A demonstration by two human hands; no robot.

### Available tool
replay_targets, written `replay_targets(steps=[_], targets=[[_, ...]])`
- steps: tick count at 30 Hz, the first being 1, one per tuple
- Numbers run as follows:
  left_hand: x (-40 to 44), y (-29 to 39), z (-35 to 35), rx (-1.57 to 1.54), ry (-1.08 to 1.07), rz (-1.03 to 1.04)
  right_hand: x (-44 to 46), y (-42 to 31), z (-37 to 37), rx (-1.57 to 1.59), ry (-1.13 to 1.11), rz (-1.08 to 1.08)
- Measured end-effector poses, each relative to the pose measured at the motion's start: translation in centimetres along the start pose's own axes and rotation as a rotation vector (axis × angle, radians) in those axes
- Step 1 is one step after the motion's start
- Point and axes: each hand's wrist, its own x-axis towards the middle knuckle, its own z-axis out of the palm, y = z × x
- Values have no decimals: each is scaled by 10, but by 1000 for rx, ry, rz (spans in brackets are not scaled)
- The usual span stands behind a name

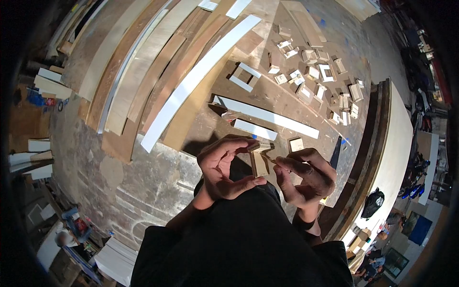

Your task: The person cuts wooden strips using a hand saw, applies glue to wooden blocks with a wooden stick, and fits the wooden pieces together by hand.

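Note:
My left hand (221,166) grips a small wooden block assembly (261,165) between thumb and fingertips, in front of my dark clothing. Its pieces look joined at an angle. At its right side my right hand (308,176) is closed in a pinch, with thumb and forefinger together. A thin strip seems to run from the pinch to the wood, but it is too small to name. Just beyond the hands lie a short white-faced board (255,129) and a small pale wood block (296,144).
Several long boards (165,95) lie side by side at the left. A long white strip (267,116) and a square frame (244,76) lie ahead. Small wooden pieces (310,57) are scattered at the upper right. A pale bench (394,129) with a black bag (373,203) stands right.

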Motion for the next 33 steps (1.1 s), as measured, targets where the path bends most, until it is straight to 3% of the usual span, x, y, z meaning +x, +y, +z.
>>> replay_targets(steps=[7,12,16,24,27,33], targets=[[-5,3,-1,11,2,5,0,-1,4,17,22,-61],[-7,3,-2,-8,12,45,-6,1,-4,-22,14,15],[-9,5,-1,18,26,35,-6,-3,0,64,73,-72],[-13,6,1,45,38,90,-11,-5,-5,-34,43,33],[-13,11,3,93,44,38,-11,-10,-1,50,56,22],[-13,23,3,423,-23,141,-18,7,0,105,35,15]])
